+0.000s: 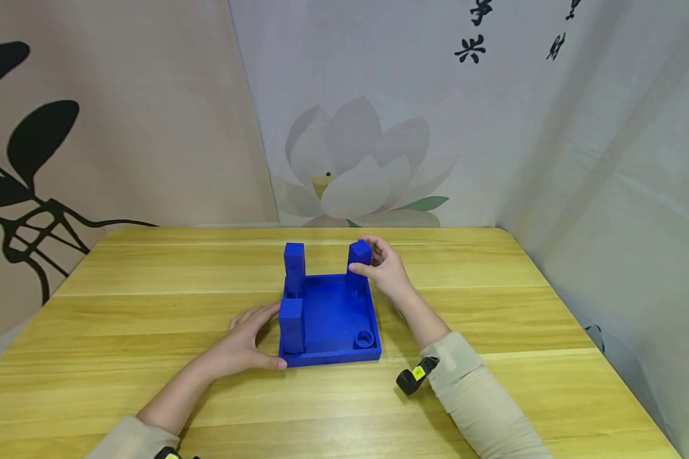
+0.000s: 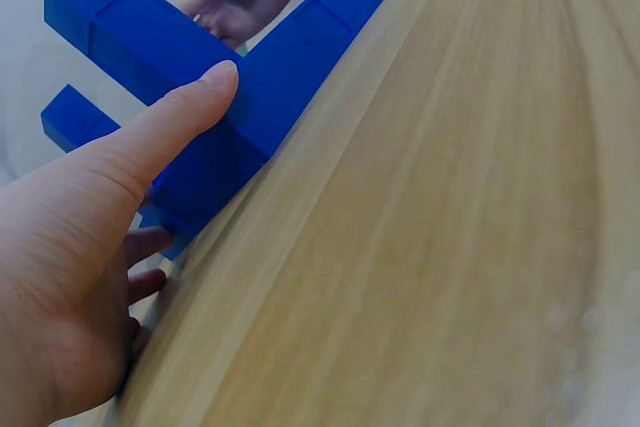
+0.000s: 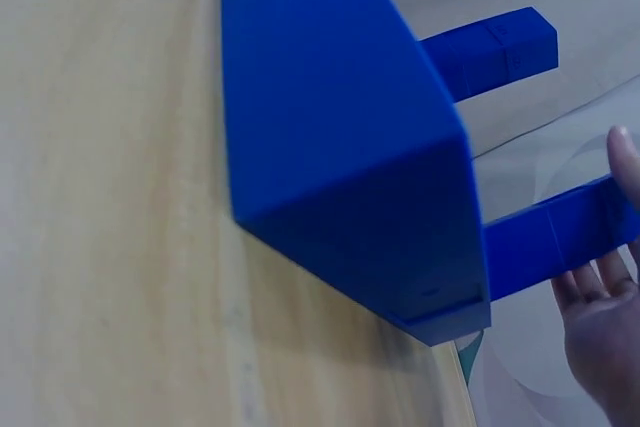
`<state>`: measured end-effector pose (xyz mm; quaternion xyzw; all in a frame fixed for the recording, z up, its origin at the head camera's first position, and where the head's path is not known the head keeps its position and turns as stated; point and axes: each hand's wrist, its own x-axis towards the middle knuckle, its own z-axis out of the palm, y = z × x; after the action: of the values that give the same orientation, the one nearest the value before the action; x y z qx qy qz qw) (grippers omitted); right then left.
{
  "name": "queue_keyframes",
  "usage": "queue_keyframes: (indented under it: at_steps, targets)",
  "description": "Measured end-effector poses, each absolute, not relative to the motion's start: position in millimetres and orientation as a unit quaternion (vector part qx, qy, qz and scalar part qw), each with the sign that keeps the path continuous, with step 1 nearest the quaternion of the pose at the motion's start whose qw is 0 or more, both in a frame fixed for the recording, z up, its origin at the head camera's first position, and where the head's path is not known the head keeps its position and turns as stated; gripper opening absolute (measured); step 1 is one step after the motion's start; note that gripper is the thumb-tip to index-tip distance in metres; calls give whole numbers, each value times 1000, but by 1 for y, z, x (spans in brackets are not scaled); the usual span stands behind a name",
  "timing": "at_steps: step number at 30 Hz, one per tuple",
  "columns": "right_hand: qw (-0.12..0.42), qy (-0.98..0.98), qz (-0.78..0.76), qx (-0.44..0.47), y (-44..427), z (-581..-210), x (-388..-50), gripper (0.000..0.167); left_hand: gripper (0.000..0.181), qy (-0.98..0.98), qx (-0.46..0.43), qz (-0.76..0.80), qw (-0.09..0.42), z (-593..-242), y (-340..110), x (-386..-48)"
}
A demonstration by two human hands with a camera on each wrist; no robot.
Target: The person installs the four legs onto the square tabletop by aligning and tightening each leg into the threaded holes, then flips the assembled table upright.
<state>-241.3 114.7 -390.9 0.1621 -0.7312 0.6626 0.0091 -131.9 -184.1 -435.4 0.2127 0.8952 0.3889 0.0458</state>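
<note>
A square blue tray (image 1: 334, 319) with a low rim sits on the table. Blue square posts stand upright at its front-left (image 1: 291, 326) and back-left (image 1: 295, 269) corners. My right hand (image 1: 387, 271) grips another blue post (image 1: 358, 262) at the back-right corner, thumb in front and fingers behind. Its top is turned with an edge facing forward. At the front-right corner is a short round socket (image 1: 364, 339) with no post in it. My left hand (image 2: 90, 237) holds the tray's left side, its thumb at the front-left corner and its fingers along the side.
The wooden table (image 1: 149, 306) stretches around the tray on all sides. Behind it hangs a cloth (image 1: 379, 127) with a printed lotus. A black wrist camera (image 1: 416, 376) is strapped at the right sleeve (image 1: 482, 395), just above the tabletop.
</note>
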Motion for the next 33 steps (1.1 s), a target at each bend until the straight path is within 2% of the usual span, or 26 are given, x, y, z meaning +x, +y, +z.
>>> queue_keyframes:
  at_steps: [6, 11, 19, 24, 33]
  targets:
    - [-33, -709, 655, 257, 125, -366, -231, 54, 108, 896, 212, 387, 45, -436, -183, -132]
    - [-47, -708, 640, 296, 130, -363, -231, 51, 109, 895, 212, 389, 45, -436, -183, -133]
    - [-44, -734, 623, 265, 132, -364, -231, 47, 108, 894, 219, 389, 43, -437, -183, -133]
    - [-35, -730, 635, 249, 135, -380, -241, 47, 108, 895, 217, 388, 41, -437, -183, -133]
    - [12, -722, 652, 232, 134, -396, -246, 45, 108, 895, 212, 390, 47, -437, -183, -132]
